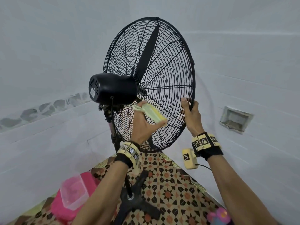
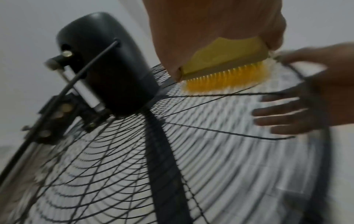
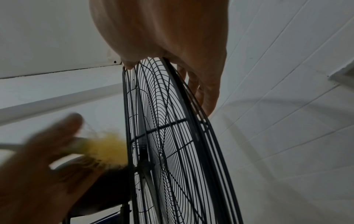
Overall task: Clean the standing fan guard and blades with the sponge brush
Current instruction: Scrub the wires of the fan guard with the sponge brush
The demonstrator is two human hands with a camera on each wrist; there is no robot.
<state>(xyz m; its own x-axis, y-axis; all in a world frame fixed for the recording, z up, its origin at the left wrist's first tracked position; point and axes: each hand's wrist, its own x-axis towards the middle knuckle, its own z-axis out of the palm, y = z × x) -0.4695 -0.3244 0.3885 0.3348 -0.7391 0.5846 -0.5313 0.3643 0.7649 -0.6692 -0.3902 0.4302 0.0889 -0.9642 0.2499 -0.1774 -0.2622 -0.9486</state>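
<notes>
While my right hand (image 1: 191, 114) grips the guard (image 1: 170, 75) rim, my left (image 1: 144, 125) holds the brush (image 1: 155, 115) — bristles against the rear mesh, long axis slanting down-right, just beside the motor (image 1: 112, 89).

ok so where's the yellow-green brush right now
In the head view the yellow-green bristle brush is in the left hand, against the rear of the black wire fan guard, just right of the black motor housing.

The patterned tile floor (image 1: 168, 181), in brown, orange and cream star shapes, carries the standing fan's black cross-shaped base (image 1: 138, 203). A pink plastic tub with a clear lid (image 1: 73, 197) sits beside it, left of the base.
</notes>
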